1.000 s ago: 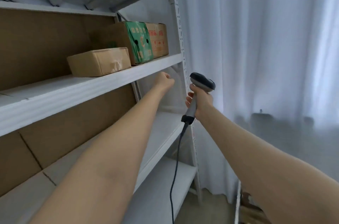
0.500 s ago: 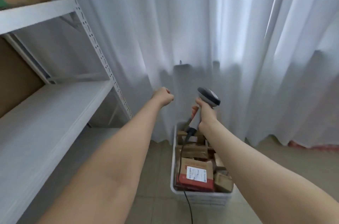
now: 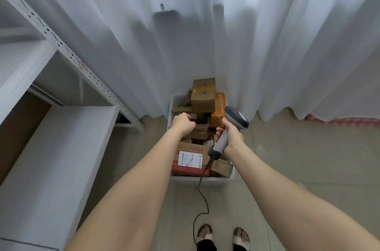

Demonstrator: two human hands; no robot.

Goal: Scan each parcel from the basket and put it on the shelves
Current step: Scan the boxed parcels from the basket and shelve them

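Nothing is legible: the white shipping label (image 3: 190, 159) on the red-banded parcel (image 3: 192, 170), lettering on the orange box (image 3: 219, 107), and a red mark (image 3: 81, 65) on the shelf upright (image 3: 51, 35) are too blurred.

There is one white basket (image 3: 213, 181) holding a heap of brown parcels (image 3: 202, 102) too jumbled to count, one orange box (image 3: 219, 111), one scanner (image 3: 236, 119) with one black cable (image 3: 202, 201), two white shelves (image 3: 57, 158) (image 3: 20, 61), one curtain (image 3: 267, 45) and two feet (image 3: 204, 234) (image 3: 241, 236) in sandals

Parcels (image 3: 202, 96) are brown and orange, the basket (image 3: 218, 179) white, scanner (image 3: 236, 117) grey, curtain (image 3: 205, 35) white.
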